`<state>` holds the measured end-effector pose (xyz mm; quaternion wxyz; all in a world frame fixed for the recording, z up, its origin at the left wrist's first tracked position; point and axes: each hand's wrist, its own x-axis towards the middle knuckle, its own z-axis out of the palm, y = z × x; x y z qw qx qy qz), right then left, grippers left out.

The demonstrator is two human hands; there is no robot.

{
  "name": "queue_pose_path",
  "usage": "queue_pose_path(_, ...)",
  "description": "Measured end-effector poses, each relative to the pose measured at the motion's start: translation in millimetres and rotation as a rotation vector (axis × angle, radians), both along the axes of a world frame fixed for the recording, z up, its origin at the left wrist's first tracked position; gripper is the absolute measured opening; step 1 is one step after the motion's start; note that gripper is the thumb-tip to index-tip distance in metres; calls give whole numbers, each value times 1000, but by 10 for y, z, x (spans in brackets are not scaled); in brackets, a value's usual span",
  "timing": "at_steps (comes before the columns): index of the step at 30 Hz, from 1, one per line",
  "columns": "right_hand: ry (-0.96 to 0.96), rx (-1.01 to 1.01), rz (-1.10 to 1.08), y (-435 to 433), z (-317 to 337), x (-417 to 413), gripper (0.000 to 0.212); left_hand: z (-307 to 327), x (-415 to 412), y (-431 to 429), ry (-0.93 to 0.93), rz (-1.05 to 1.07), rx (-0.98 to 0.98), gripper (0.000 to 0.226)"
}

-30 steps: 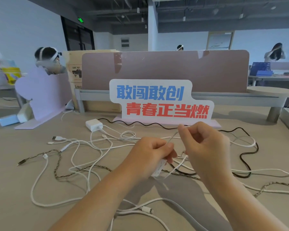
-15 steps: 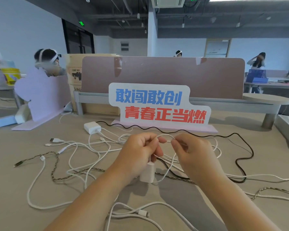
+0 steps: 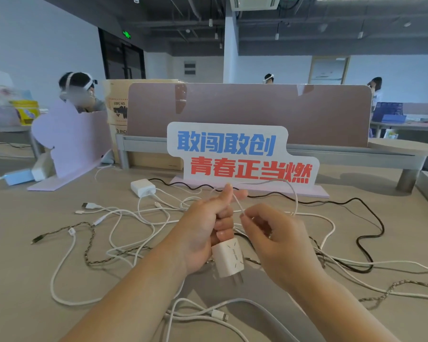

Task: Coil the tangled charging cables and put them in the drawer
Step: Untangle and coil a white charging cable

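Note:
My left hand (image 3: 205,230) grips a white charger plug (image 3: 229,259) above the desk, prongs pointing down, with its thin white cable (image 3: 292,193) running up over the forefinger. My right hand (image 3: 274,238) pinches that cable just right of the left hand; the cable arcs up and over to the right in a loop. Below lie tangled white cables (image 3: 134,218), a braided cable (image 3: 89,243) and a black cable (image 3: 366,218). No drawer shows in the head view.
A second white charger (image 3: 143,187) lies at the back left of the tan desk (image 3: 22,267). A sign with Chinese lettering (image 3: 240,154) stands behind the hands, before a brown divider (image 3: 247,112). A lilac board (image 3: 72,141) stands left. People sit beyond.
My left hand has turned the plug upright and lifted its forefinger, and the cable now arcs in a wider loop. My right hand has dropped lower and pinches closer in.

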<state>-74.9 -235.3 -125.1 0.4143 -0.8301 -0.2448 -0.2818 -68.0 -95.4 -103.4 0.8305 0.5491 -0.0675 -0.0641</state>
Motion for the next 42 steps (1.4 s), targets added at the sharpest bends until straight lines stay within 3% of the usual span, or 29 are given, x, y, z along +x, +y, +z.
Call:
queue_pose_path(3, 15, -66, 98, 7, -18, -2, 12, -7, -17, -12, -24, 55, 43, 35)
queue_pose_path(6, 19, -145, -24, -38, 11, 34, 39, -3, 14, 5, -7, 132, -7, 44)
queue_pose_path(13, 10, -324, -282, -201, 60, 144, 27, 89, 65, 180, 63, 166, -363, 43)
queue_pose_path(20, -165, -147, 28, -228, 87, 114, 8, -3, 66, 130, 197, 46, 91, 35)
queue_pose_path(25, -228, 0, -88, -184, 74, 83, 15, -45, 37, 47, 183, -12, 246, 36)
queue_pose_path(31, -265, 29, -174, -117, 55, 66, 16, -59, -44, -26, 32, -165, 480, 63)
queue_pose_path(36, -99, 128, -178, -95, 54, 58, 15, -54, -117, -61, -141, -338, 445, 60)
queue_pose_path(39, -14, 207, -132, -89, 71, 42, 10, -90, -107, -76, -150, -235, 454, 43)
queue_pose_path(42, 69, 288, -97, -113, 94, 58, 12, -73, -55, -22, -112, -55, 354, 46)
